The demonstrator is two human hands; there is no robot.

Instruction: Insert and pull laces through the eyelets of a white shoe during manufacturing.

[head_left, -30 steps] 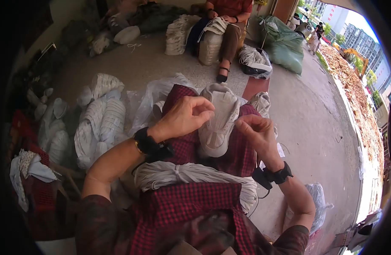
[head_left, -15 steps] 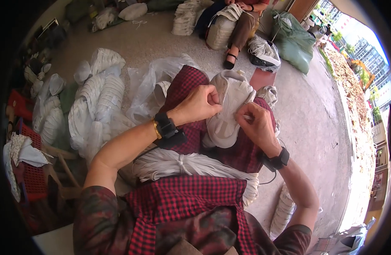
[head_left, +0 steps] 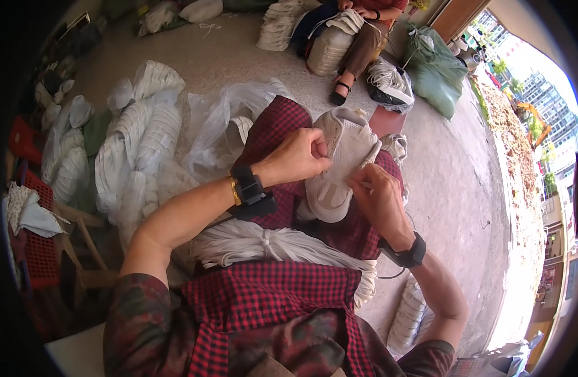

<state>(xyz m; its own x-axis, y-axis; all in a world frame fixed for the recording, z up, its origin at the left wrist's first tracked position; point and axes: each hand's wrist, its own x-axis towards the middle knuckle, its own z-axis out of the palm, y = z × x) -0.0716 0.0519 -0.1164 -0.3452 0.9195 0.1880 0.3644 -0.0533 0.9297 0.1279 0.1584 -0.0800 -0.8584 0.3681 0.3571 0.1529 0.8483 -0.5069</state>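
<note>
Basically a close two-hand pinch at the shoe. Left hand point(head_left: 307, 156): fingers curled, thumb and forefinger drawn together at the left edge of the pale shoe upper point(head_left: 340, 154). Can't tell from where I stand whether anything sits between those tips. Right hand point(head_left: 375, 195): thumb and forefinger nearly meeting by the opposite edge, lower down toward the toe; can't tell if they hold anything either.

Upper itself: off-white to light grey, toe toward the wearer, heel opening pointing away. Rounded toe with a slightly darker, beige-grey patch; lighter band around its rim. Mesh-like texture on the sides. Sits between the wearer's knees, over the red-and-black checked apron point(head_left: 273, 286), tilted a little to the right at the far end.

Wrists: black device point(head_left: 246, 187) plus a yellow band on the left, black strap point(head_left: 407, 252) on the right.

Lap: bundle of white laces point(head_left: 257, 245), tied near its middle, lying across just behind the toe.

Further out: clear bags of nested uppers point(head_left: 138, 135) on the floor to the left, red plastic crate point(head_left: 39, 259) beyond them. Another nested row point(head_left: 407, 320) by the right elbow. Across the floor, a seated co-worker point(head_left: 367, 38) has similar uppers; bulging green sack point(head_left: 434, 72) nearby.
</note>
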